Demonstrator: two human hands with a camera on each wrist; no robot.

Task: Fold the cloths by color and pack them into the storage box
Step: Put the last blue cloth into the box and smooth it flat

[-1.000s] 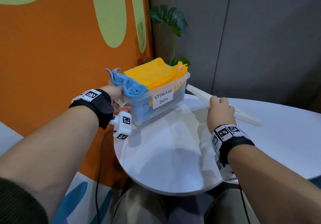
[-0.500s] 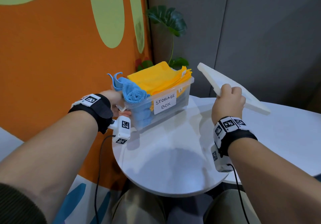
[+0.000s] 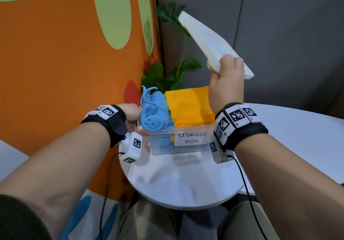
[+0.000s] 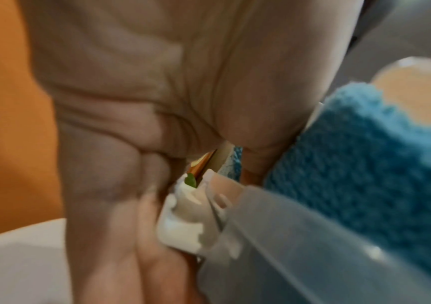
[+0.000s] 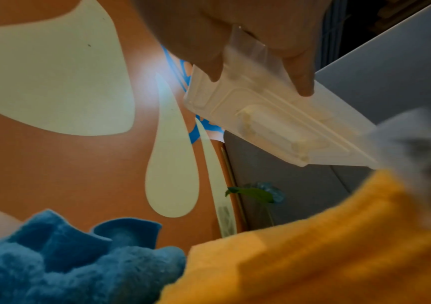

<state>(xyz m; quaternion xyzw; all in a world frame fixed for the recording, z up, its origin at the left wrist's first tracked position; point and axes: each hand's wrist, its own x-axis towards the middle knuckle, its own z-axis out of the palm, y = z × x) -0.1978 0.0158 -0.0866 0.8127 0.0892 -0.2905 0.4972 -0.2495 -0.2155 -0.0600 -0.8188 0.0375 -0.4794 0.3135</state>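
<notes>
1. Lid [image 3: 210,40] tilts above the storage box [image 3: 178,142], gripped in the right hand [image 3: 226,79].
2. Left hand [image 3: 131,113] clasps the box's left end on the table [image 3: 186,180].
3. Blue cloths [image 3: 154,113] and yellow cloths [image 3: 188,107] lie packed directly beneath.

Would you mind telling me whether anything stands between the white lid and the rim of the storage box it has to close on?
Yes. The blue cloths and yellow cloths heap above the storage box rim, beneath the lid in the right hand. The left hand holds the box's left end.
</notes>
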